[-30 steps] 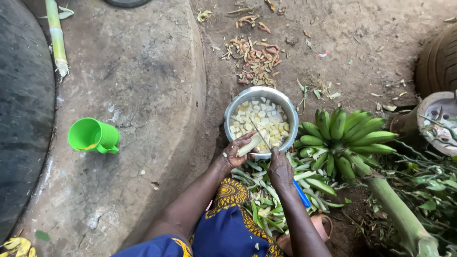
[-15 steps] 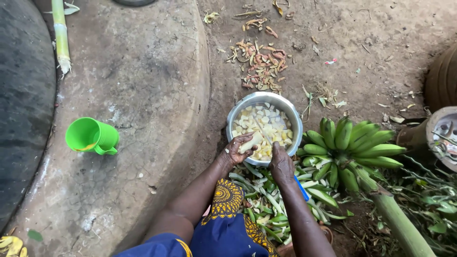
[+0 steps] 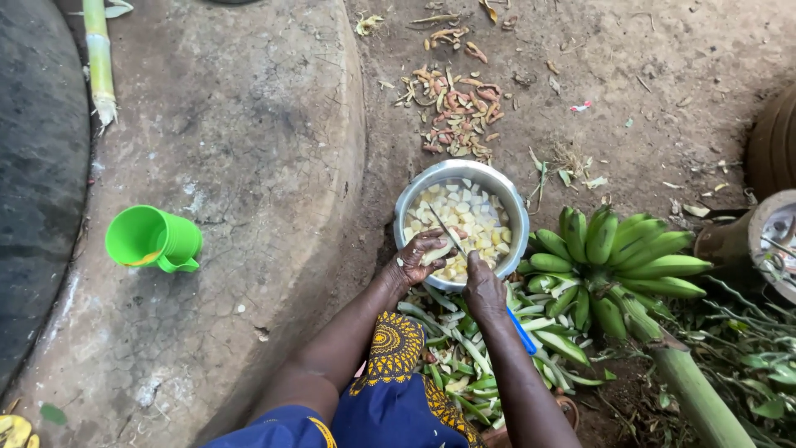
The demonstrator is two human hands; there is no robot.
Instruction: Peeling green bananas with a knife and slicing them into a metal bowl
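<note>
Down over my knees, the head camera shows my left hand (image 3: 419, 259) curled around a pale peeled plantain piece (image 3: 437, 251), held right over the near rim of the metal bowl (image 3: 516, 217) so that whatever comes off drops straight in with the cut chunks already there. My right hand (image 3: 483, 286) is clenched on a knife (image 3: 445, 230), its thin blade slanting up across the piece and over the bowl; the two hands sit just beside each other, nearly touching. A blue handle-like thing (image 3: 522, 330) pokes out beneath my right wrist, though I cannot tell what it belongs to. Green peels (image 3: 464, 357) lie heaped between my lap and the bowl, below my hands. On my right, the bunch of green plantains (image 3: 618, 253) rests against the bowl on its thick stalk, within easy reach. Well apart to my left lies a green plastic cup (image 3: 153, 239), tipped on its side on the cracked concrete slab (image 3: 249, 149).
</note>
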